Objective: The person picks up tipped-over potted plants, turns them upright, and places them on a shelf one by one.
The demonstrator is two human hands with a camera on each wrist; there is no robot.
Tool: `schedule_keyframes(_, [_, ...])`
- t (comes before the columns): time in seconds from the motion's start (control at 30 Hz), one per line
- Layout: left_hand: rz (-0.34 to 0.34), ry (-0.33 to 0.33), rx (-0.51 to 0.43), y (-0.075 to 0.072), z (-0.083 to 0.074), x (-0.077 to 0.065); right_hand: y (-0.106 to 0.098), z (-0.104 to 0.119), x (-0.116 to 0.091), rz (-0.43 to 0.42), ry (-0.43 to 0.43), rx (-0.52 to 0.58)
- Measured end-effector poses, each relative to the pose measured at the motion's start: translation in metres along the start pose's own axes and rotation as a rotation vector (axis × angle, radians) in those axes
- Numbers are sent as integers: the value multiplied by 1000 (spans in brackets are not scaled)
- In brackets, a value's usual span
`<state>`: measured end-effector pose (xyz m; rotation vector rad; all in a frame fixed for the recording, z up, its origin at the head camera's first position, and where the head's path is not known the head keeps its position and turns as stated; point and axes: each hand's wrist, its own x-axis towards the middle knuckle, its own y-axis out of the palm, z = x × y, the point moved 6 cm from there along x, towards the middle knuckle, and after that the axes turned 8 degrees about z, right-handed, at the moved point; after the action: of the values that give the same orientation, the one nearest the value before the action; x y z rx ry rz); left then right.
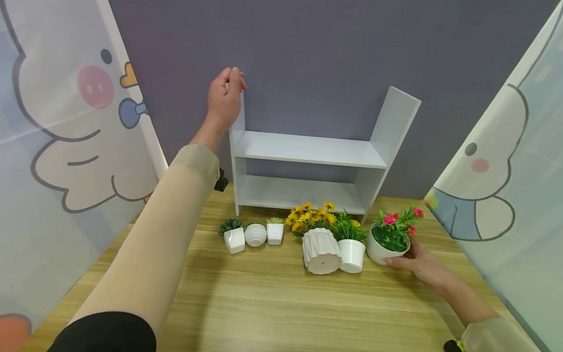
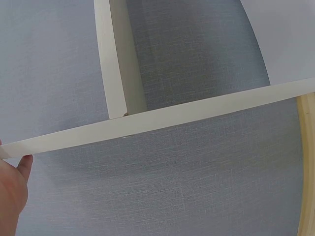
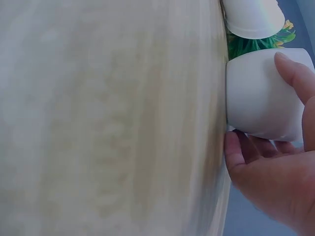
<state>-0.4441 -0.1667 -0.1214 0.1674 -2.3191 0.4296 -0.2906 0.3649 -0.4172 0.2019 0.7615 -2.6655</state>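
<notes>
My left hand grips the top of the left side panel of a white two-tier shelf. In the left wrist view, my thumb lies against the edge of that panel. With my right hand I hold a round white flowerpot of pink flowers and green leaves, right of the shelf. The right wrist view has the thumb on the pot's side and the other fingers curled beneath, close to the tabletop.
Left of the held pot stand a white pot of green plants and a ribbed, tilted pot with yellow flowers. Several small succulent pots line the wooden table before the shelf. Cartoon-printed panels flank both sides; a grey wall rises behind.
</notes>
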Motion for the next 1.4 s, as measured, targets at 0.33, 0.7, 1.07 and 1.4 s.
schedule_keyframes(0.33, [10,6,-25,7,-3,2,-4,-2,-2,-58,26,-48])
schedule_keyframes(0.7, [28,-6,-33,13,-6,1,-13,18,-8,-185,-142,12])
schedule_keyframes(1.07, [30,-21,-63,15,-6,1,-14,52,-9,-219,-194,-55])
schedule_keyframes(1.4, [20,-20,-70,17,-2,1,-6,100,-9,-219,-279,-81])
